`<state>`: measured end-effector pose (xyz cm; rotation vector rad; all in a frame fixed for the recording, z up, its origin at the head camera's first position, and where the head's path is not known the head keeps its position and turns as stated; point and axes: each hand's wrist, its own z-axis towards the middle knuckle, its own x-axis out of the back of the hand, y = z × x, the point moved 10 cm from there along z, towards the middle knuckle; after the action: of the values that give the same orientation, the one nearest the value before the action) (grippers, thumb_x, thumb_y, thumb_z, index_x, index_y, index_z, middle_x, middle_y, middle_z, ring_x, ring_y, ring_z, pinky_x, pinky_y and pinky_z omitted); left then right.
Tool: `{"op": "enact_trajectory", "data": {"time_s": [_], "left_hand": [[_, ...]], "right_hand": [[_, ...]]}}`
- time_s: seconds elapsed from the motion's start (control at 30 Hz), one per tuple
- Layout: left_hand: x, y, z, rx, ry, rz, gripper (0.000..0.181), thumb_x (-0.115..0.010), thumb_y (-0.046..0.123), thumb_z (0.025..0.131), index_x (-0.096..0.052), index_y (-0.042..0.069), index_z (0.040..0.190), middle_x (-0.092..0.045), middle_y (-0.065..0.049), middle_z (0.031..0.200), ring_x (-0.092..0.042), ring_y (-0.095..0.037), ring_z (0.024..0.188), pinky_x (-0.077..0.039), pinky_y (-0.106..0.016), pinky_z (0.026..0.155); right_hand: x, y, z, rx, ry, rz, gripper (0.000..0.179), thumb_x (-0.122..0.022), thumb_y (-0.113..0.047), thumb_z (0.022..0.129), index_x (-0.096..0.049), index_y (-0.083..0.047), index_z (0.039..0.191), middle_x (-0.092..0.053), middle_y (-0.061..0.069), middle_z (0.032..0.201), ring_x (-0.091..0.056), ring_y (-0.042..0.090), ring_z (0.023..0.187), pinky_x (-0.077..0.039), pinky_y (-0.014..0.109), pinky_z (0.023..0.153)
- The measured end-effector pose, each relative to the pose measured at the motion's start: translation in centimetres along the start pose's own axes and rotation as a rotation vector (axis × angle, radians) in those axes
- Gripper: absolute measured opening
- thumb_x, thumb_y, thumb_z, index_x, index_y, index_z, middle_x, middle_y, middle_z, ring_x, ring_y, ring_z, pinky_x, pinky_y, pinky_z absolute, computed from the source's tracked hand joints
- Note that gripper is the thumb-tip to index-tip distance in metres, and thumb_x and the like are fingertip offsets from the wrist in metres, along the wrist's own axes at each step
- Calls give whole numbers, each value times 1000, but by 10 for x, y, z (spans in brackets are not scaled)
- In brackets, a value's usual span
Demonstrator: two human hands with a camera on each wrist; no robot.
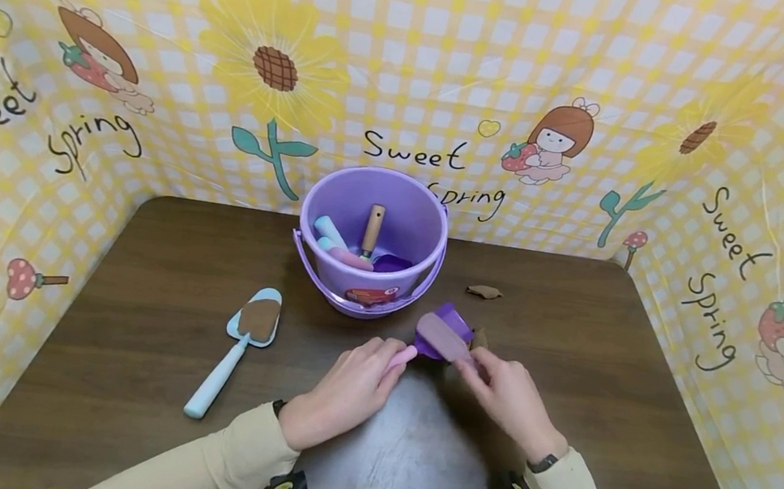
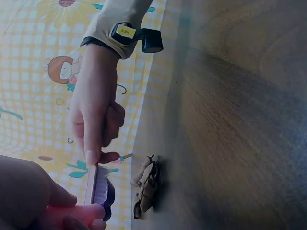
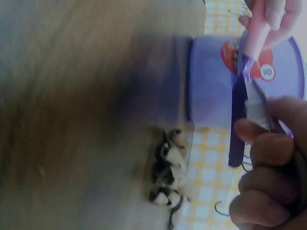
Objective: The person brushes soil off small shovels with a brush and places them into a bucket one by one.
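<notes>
My left hand grips the pink handle of a small purple dustpan, which is tilted just above the table. In my right hand is a small brush with a pink back; its pale bristles face the dustpan's inner side. The brush covers part of the pan in the head view. Dry brown leaves lie in a curled clump on the table under the dustpan and brush, mostly hidden behind them in the head view. One more dry leaf lies farther back.
A purple bucket stands at the back middle, holding several tools, among them a wooden-handled one. A light blue trowel with a brown patch on its blade lies on the left. Printed cloth walls in the table's back and sides.
</notes>
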<state>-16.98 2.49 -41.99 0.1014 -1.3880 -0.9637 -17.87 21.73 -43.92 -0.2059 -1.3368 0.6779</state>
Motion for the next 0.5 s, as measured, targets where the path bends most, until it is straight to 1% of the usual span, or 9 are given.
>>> {"op": "enact_trajectory", "data": {"time_s": [0.07,0.17,0.27,0.37,0.5], "left_hand": [[-1,0,0,5,-7,11,17,-66,14,102,-66,4,116,-63,-6,89,-64,-23,77,-55,-42,67],[0,2,0,-8,0,22,17,-67,13,102,-66,3,115,-64,-7,89,-66,-26,78,-56,-44,68],[0,3,-1,-23,12,16,17,-68,11,101,-68,1,114,-65,-10,91,-67,-28,81,-56,-46,70],[0,2,-1,-28,14,-5,17,-69,10,100,-69,0,113,-66,-11,91,-68,-29,83,-57,-47,72],[0,-2,0,-13,16,-28,20,-76,10,95,-69,0,111,-66,-10,92,-68,-29,83,-57,-47,73]], "right_hand": [[-5,-4,0,20,-45,2,22,-71,-24,101,-58,-17,84,-38,-13,63,-36,1,52,-30,23,48],[-5,1,0,-21,-49,-31,26,-71,-25,101,-55,-17,82,-36,-12,62,-36,4,51,-28,24,49],[0,10,1,-82,-25,-72,28,-70,-27,102,-54,-16,82,-35,-10,61,-37,8,51,-28,27,49],[6,17,1,-120,4,-102,26,-69,-27,102,-56,-14,83,-38,-8,61,-40,11,52,-30,30,48],[20,23,-1,-150,87,-126,24,-69,-25,102,-60,-9,86,-42,-5,61,-42,15,51,-33,32,48]]}}
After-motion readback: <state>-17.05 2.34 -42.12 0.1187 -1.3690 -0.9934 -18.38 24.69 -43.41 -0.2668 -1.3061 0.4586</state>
